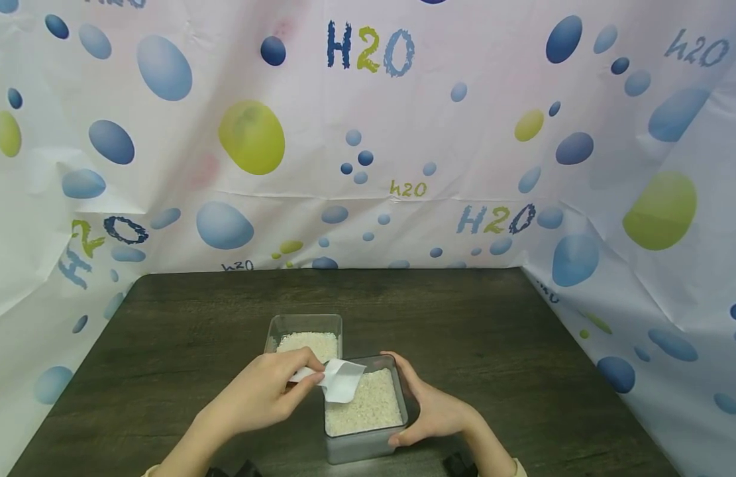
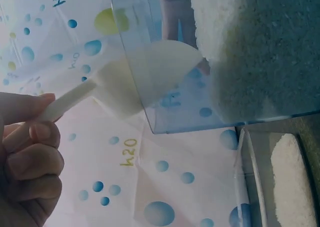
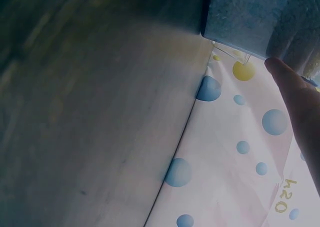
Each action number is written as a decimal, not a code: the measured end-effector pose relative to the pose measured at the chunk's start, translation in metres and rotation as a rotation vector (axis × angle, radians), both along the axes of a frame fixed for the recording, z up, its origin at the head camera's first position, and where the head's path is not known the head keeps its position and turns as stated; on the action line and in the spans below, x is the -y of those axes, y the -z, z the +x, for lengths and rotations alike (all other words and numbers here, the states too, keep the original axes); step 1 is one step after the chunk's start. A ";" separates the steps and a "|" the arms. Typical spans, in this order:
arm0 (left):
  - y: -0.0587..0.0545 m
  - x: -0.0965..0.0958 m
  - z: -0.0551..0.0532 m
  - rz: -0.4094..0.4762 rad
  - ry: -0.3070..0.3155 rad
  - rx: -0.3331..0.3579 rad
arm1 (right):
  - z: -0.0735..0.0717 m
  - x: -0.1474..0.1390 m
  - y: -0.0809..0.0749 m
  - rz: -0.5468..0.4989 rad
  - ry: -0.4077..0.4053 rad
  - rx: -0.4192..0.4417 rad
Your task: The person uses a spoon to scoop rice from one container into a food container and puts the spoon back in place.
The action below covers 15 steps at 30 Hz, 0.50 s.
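Observation:
My left hand [image 1: 271, 386] pinches the handle of a white scoop [image 1: 343, 381]. The scoop's head is over the left side of a grey see-through container [image 1: 363, 445] that holds rice [image 1: 370, 404]. In the left wrist view the white scoop [image 2: 120, 84] reaches across the container's near wall, its tip close to the rice; whether it carries grains cannot be seen. Around the container's right side my right hand [image 1: 430, 405] is spread, thumb at the near corner and fingers at the far one. In the right wrist view a finger [image 3: 292, 92] touches the container wall [image 3: 245, 22].
A second clear container [image 1: 305, 322] with rice in it stands behind and to the left of the grey one. Both are on a dark wooden table [image 1: 493, 331]. A white curtain [image 1: 368, 132] with blue and green dots hangs along the table's back and sides.

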<state>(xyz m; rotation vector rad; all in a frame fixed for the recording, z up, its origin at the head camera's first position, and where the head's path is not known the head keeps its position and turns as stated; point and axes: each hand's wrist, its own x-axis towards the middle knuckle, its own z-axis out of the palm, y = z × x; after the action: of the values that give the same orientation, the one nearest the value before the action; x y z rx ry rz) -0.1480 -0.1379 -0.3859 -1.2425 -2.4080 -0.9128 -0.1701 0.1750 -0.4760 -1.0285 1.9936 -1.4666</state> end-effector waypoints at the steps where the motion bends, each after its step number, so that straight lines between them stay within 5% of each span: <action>1: 0.000 -0.001 0.001 -0.011 -0.002 -0.029 | 0.000 0.000 0.000 0.002 0.002 0.000; 7: -0.002 -0.007 0.003 -0.046 0.032 -0.113 | 0.001 -0.001 0.000 0.016 0.014 0.009; 15: 0.009 -0.010 0.002 -0.119 0.007 0.145 | 0.001 0.000 0.000 0.008 0.006 0.005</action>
<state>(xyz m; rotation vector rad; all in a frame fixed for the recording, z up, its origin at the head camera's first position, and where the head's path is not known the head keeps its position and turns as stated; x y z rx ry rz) -0.1456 -0.1275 -0.3952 -1.2663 -2.6068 -0.9026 -0.1696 0.1748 -0.4761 -1.0149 1.9992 -1.4617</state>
